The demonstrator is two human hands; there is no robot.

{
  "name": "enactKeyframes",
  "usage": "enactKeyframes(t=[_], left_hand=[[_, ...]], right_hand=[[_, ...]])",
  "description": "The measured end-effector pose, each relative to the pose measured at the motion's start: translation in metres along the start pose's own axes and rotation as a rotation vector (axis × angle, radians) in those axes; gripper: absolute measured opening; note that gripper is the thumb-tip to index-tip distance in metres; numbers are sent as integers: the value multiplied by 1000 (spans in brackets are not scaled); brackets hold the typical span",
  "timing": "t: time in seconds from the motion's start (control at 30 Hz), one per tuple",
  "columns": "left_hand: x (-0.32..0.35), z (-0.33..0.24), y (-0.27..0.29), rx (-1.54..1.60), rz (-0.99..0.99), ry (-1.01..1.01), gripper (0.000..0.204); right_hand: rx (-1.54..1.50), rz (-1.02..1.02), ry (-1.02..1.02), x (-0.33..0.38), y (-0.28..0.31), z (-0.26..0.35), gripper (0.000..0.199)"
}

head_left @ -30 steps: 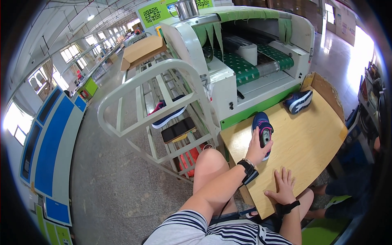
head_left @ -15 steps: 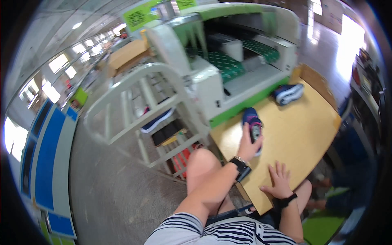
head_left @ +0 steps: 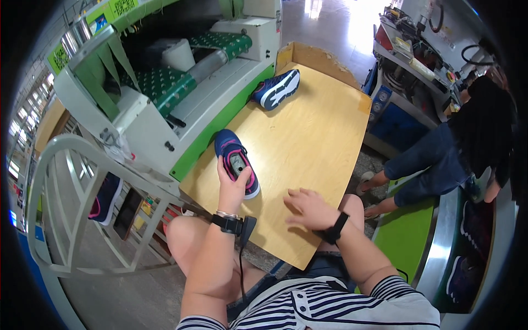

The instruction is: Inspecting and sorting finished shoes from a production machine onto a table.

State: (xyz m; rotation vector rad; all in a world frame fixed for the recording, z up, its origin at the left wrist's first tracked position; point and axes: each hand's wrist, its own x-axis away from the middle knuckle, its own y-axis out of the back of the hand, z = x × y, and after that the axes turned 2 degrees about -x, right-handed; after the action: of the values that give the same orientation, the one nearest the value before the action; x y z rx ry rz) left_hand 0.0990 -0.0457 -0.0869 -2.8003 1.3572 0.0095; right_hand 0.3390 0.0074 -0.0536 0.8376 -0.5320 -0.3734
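A navy sneaker with a pink collar lining (head_left: 226, 142) rests upright on the wooden tabletop (head_left: 308, 132), a grey insert showing in its opening. My left hand (head_left: 233, 186) is closed around the heel half of this sneaker, thumb on its right side and fingers along its left. To the right, my right hand (head_left: 311, 210) hovers or rests over the near part of the table, holding nothing, fingers apart and slightly blurred. Farther back, against the machine's green edge, a second navy sneaker (head_left: 279, 89) lies on its side with its white sole facing right.
Along the table's left stands a machine with a dotted green conveyor belt (head_left: 212, 45). A pale metal rack (head_left: 41, 181) at left holds another sneaker (head_left: 107, 198). A person in jeans (head_left: 426, 151) sits at right, by a green bench (head_left: 404, 236) and a shelf with more shoes.
My view has swung to the right, bringing the neighbouring person into clearer sight. My left hand keeps its grip on the sneaker. My right hand's fingers now point left, toward the sneaker.
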Motion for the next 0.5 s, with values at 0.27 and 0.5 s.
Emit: enactKeyframes(t=[0.27, 0.5], left_hand=[[-7, 7, -1, -326, -79, -112, 109], [-6, -23, -7, -530, -76, -176, 105]], right_hand=[[343, -375, 218, -139, 90, 11, 60], [443, -573, 22, -267, 132, -16, 72]])
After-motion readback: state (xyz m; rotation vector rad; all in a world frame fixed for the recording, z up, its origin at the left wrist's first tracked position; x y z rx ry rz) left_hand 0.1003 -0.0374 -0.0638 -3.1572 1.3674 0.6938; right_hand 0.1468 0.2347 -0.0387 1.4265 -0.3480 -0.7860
